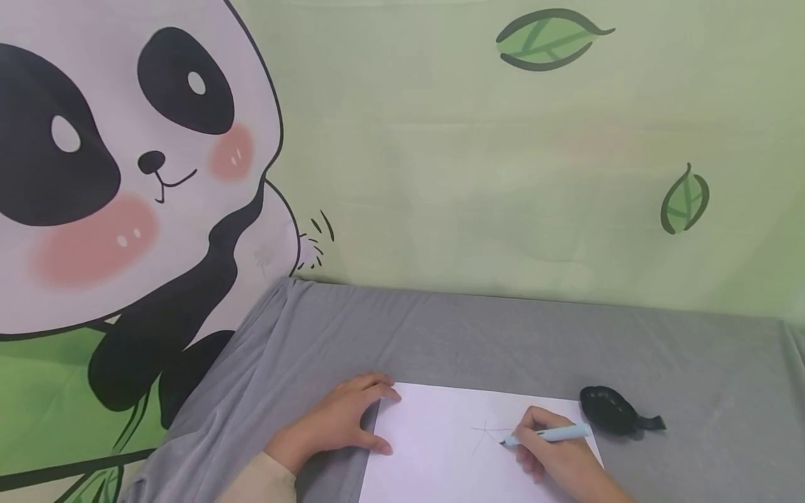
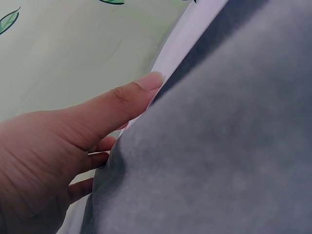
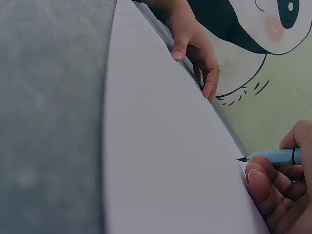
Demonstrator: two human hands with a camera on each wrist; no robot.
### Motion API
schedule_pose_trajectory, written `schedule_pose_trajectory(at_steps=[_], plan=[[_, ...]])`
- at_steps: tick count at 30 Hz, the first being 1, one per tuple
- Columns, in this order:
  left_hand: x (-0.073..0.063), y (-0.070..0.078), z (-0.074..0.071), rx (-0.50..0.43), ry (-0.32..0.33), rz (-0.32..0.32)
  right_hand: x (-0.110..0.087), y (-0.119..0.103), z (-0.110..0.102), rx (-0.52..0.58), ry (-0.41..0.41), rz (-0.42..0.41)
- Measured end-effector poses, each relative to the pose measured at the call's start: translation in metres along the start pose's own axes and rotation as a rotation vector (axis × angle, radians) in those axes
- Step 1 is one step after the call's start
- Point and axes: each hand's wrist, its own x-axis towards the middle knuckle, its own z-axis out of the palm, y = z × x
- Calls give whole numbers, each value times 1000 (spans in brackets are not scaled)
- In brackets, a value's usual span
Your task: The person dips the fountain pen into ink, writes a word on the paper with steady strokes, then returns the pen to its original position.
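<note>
A white sheet of paper lies on the grey cloth, with a few thin crossing lines drawn on it. My right hand pinches a light blue fountain pen, its dark nib right at the end of one line. In the right wrist view the pen points left over the sheet, fingers curled beneath it. My left hand rests at the sheet's left edge, thumb and fingertips spread on the paper. From the left wrist, the thumb shows extended along the paper's edge.
A black, leaf-shaped dish with a short handle sits just right of the sheet. Grey cloth covers the table, with folds at the left. Behind stands a pale green backdrop printed with a panda and leaves.
</note>
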Motion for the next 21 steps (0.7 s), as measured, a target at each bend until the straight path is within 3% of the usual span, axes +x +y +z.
schedule_pose_trajectory(at_steps=[8, 21], plan=[[0, 0, 0, -4, 0, -2, -4, 3, -5, 6, -16, -48], [0, 0, 0, 4, 9, 11, -7, 5, -9, 7, -34, -54]])
